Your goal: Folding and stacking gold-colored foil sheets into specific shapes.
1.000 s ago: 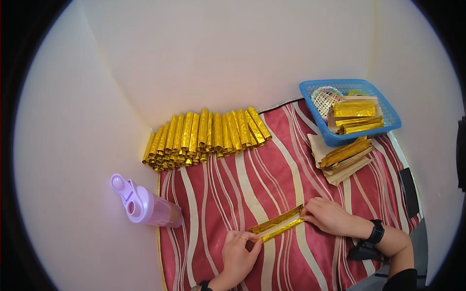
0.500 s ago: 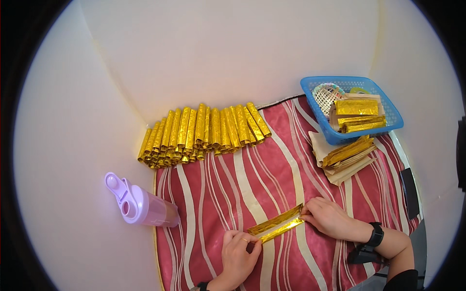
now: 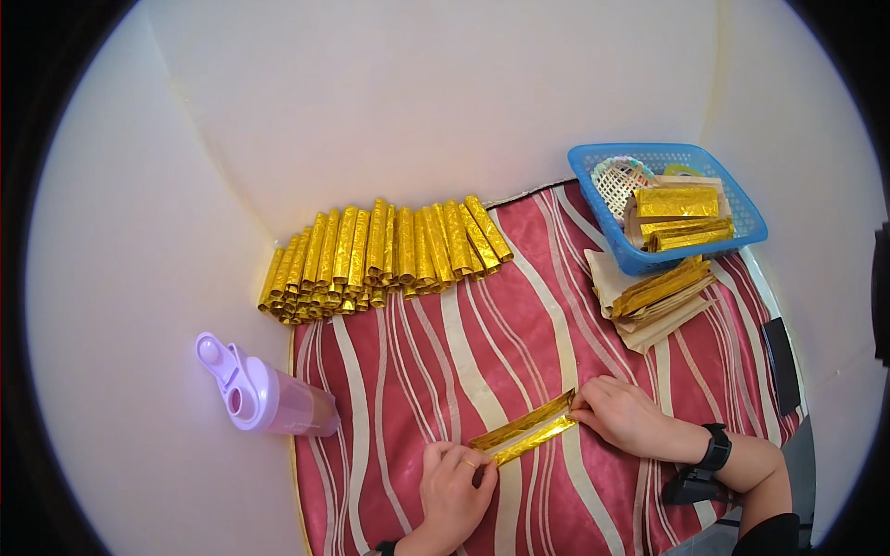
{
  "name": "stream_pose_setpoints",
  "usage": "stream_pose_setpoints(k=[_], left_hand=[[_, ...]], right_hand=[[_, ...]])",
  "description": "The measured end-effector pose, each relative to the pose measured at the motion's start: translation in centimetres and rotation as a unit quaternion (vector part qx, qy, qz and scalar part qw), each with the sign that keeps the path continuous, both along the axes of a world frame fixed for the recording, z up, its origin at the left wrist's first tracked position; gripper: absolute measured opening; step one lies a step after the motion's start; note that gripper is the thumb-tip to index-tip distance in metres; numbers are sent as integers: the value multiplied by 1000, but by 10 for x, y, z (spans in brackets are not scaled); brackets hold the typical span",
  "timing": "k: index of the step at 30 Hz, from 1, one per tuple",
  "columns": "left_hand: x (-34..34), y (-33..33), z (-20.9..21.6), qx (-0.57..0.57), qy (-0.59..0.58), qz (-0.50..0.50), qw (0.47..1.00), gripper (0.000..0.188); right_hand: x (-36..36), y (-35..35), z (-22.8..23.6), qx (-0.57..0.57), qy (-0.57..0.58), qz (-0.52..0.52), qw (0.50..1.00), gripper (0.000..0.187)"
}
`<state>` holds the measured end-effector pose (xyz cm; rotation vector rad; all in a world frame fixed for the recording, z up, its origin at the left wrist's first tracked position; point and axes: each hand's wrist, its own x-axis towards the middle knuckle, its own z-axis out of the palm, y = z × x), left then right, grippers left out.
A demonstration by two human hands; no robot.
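Fingers closed in pinches, the left hand holds the left end of the gold foil strip, the right hand its right end, near on the striped cloth. Folding seems in hand; the next move likely calls for even pressure.

This looks like a home: plain pale walls meet in a corner beside a glossy red cloth with wavy cream stripes, and household things, a lilac drinking bottle and a blue plastic basket, stand around. Which room is unclear.
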<state>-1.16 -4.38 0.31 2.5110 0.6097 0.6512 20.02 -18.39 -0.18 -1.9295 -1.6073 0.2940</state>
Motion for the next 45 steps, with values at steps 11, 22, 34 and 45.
stream_pose_setpoints(k=[11, 22, 34, 45], left_hand=[[-3, 2, 1, 50, 32, 10, 998, 13], [-3, 3, -7, 160, 28, -99, 982, 23], [-3, -5, -1, 299, 175, -155, 925, 45], [-31, -4, -3, 353, 165, -122, 913, 42]], right_hand=[[-3, 2, 3, -16, -6, -19, 1000, 19], [-4, -8, 3, 66, -300, 124, 944, 30], [-31, -15, 10, -24, -388, 119, 914, 42], [-31, -26, 16, -53, -406, 122, 904, 44]])
